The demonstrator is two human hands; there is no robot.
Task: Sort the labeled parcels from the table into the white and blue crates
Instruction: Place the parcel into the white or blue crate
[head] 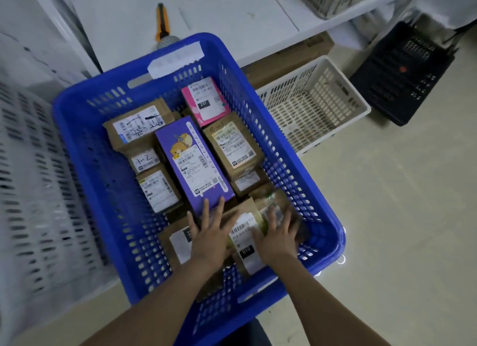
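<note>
A blue crate (85, 149) stands in front of me, filled with several labeled parcels. Among them are a purple box (192, 162) with a cartoon bear, a pink parcel (205, 100) marked 231 and brown cardboard boxes (233, 144). Both my hands reach into the crate's near end. My left hand (210, 236) lies with straight, spread fingers on a brown parcel (173, 245), fingertips by the purple box. My right hand (277, 236) presses flat on a brown parcel labeled 010 (244, 242) and a blurred greenish packet (273, 203) beside it.
A white crate (343, 87) sits on the floor to the right, half under the white table (232, 15). A black crate (402, 72) stands further right. Another white crate (33, 190) is at my left. An orange utility knife (162, 20) lies on the table.
</note>
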